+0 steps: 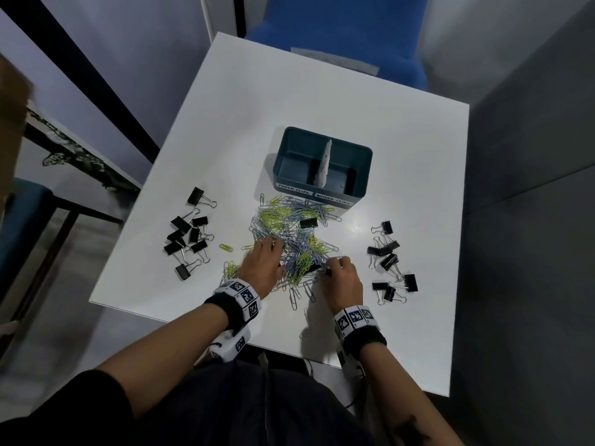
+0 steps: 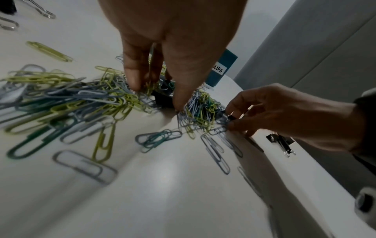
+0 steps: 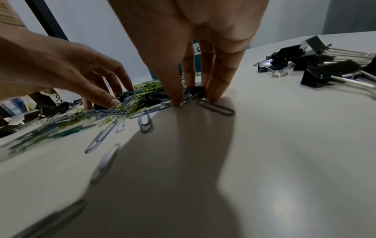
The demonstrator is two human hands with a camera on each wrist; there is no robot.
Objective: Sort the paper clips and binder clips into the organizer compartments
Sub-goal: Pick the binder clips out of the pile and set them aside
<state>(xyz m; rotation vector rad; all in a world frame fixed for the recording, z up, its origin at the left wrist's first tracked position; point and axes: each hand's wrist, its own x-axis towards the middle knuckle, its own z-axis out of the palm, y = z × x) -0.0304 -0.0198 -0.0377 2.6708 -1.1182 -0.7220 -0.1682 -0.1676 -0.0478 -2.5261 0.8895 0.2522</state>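
A heap of green, blue and grey paper clips (image 1: pixel 289 226) lies in front of the teal organizer (image 1: pixel 325 134), whose two compartments are labelled for paper clips and binder clips. My left hand (image 1: pixel 277 255) digs into the near left of the heap. Its thumb and fingers (image 2: pixel 134 80) close on a black binder clip (image 2: pixel 162 99) buried there. My right hand (image 1: pixel 330 268) is at the heap's near right edge and pinches a small black binder clip (image 3: pixel 196 91) between thumb and fingers. Another binder clip (image 1: pixel 309 223) lies on top of the heap.
Black binder clips lie in two loose groups, one at the left (image 1: pixel 186 236) and one at the right (image 1: pixel 388 262). A white divider (image 1: pixel 324 162) splits the organizer. Stray paper clips (image 1: pixel 294 297) lie near the white table's (image 1: pixel 322 91) front edge. A blue chair (image 1: pixel 338 33) stands behind.
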